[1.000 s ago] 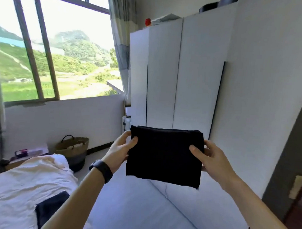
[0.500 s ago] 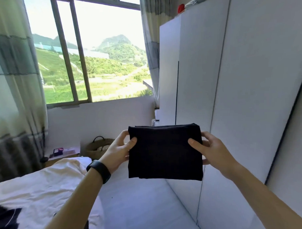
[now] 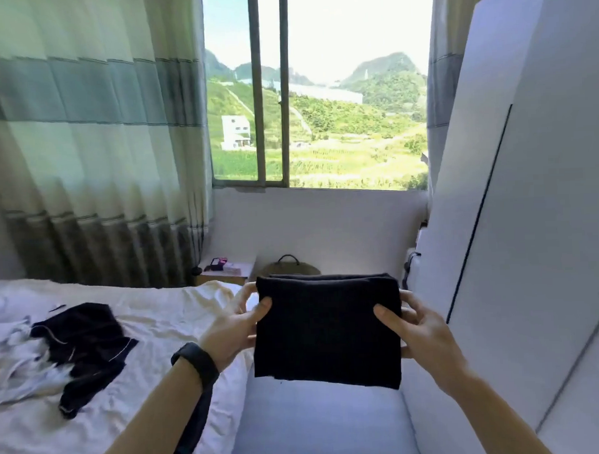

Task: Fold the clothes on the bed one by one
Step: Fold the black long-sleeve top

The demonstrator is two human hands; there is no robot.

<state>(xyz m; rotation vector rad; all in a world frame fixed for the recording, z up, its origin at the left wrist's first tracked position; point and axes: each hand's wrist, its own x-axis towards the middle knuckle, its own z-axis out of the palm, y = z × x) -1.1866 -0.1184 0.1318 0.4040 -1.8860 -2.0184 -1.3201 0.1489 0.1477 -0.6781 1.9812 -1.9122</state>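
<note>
A folded black garment [image 3: 325, 331] hangs in the air in front of me, above the floor strip between bed and wardrobe. My left hand [image 3: 232, 331] pinches its left edge, thumb on the front. My right hand [image 3: 419, 331] pinches its right edge the same way. On the white bed [image 3: 158, 316] at the left lies an unfolded dark garment with thin pale piping [image 3: 85, 346], and crumpled white clothing [image 3: 17, 352] sits beside it at the far left.
A white wardrobe [image 3: 528, 218] lines the right side. A woven basket [image 3: 289, 266] and a low bedside table [image 3: 226, 270] stand under the window. Striped curtains [image 3: 95, 149] hang behind the bed. A narrow floor strip [image 3: 318, 423] runs between bed and wardrobe.
My view has swung left from the wardrobe towards the window and bed. Both hands keep their hold on the folded black garment, which stays centred in front of me.
</note>
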